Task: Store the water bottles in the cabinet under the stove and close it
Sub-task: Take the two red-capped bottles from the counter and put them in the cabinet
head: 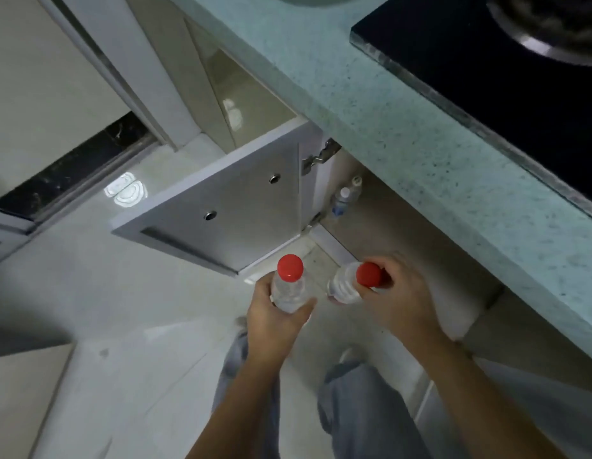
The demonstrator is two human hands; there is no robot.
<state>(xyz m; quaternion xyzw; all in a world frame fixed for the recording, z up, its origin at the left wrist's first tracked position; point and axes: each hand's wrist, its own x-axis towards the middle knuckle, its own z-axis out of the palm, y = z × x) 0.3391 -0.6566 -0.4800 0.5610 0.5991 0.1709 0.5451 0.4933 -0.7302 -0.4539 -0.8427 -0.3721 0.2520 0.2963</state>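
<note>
Bottles fill both hands at the lower centre of the frame; the left hand [277, 318] has its grip wrapped closed around the clear body of one red-capped bottle [289, 286], held upright, while the right hand [399, 294] has its grip closed around the neck and cap end of a second red-capped bottle [349, 284], which is tilted with its cap toward the right; the two bottles sit near each other but apart. Above them, at mid-frame, the cabinet door [221, 207] stands swung open to the left on its hinge [321, 155]; inside the cabinet opening [364, 210], under the speckled tabletop [404, 134] that carries the stove [503, 61] at the upper right, two white-capped bottles [346, 197] already stand near the hinge side. Neither red-capped bottle is in the cabinet yet, so the storing and the closing are both left to do. The likely trouble is in the reach: the right hand's hold near the cap gives little control of the body, so the bottle could swing and knock the stored pair over; the open door's edge lies just above the left hand and could catch a bottle on the way in; with both hands full, neither is free to steady a toppled bottle or push the door shut.
</note>
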